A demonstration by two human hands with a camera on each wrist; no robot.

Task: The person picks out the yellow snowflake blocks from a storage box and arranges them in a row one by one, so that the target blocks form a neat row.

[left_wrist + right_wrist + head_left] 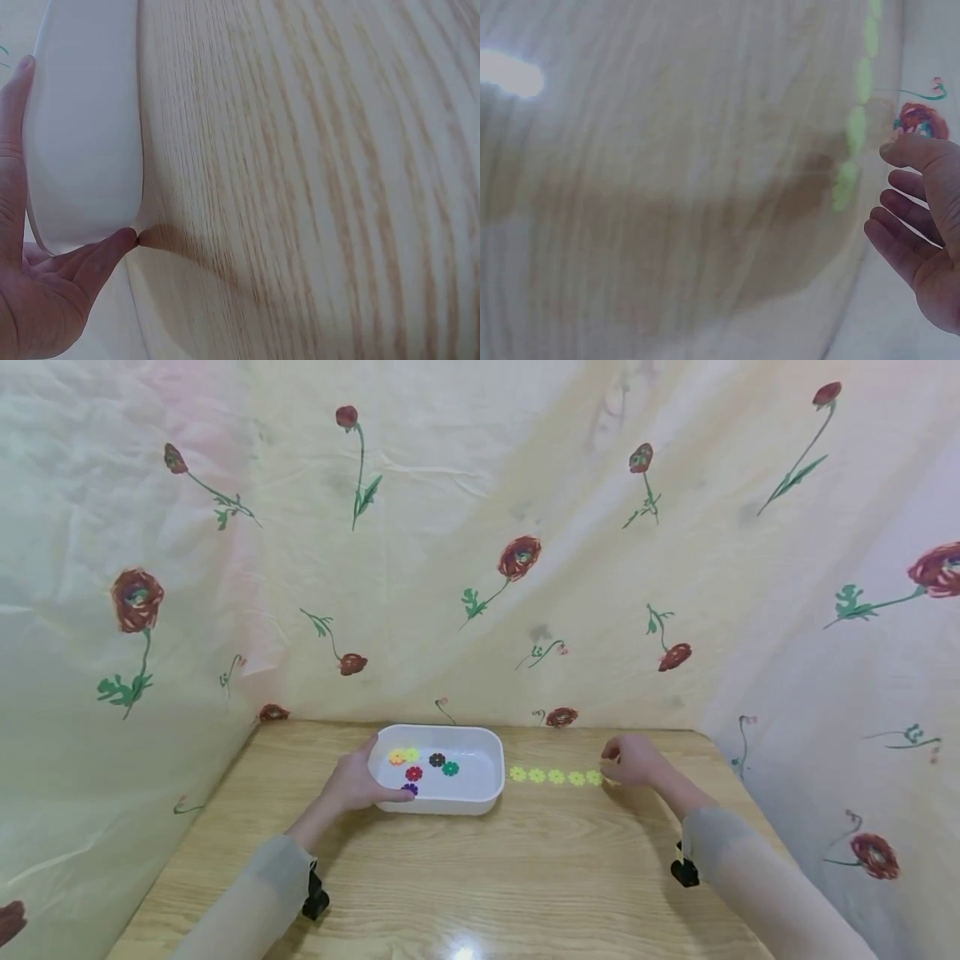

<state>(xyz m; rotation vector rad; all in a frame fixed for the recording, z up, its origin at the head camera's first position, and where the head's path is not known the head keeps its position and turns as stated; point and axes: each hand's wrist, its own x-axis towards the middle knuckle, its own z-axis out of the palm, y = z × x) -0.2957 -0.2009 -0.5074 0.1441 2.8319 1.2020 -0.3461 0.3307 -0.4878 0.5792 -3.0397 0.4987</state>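
At the left end of a white plastic tub (491, 752), my left hand (358, 779) grips the wall, thumb along the front rim and other fingers round the end. The left wrist view shows that hand (52, 300) against the tub's side (86, 127). Inside lie several small flower-shaped pieces, among them a red piece (414, 773) and a green piece (450, 769). My right hand (633, 762) is over the right end of a row of yellow flower-shaped pieces (556, 777). In the right wrist view its fingers (904, 210) are loosely bent, with nothing visible between them.
The tub and the row stand towards the back of a wood-grain table (450, 877). A flower-print cloth (420, 568) hangs behind the table and on both sides. Black wrist cameras are strapped to both forearms.
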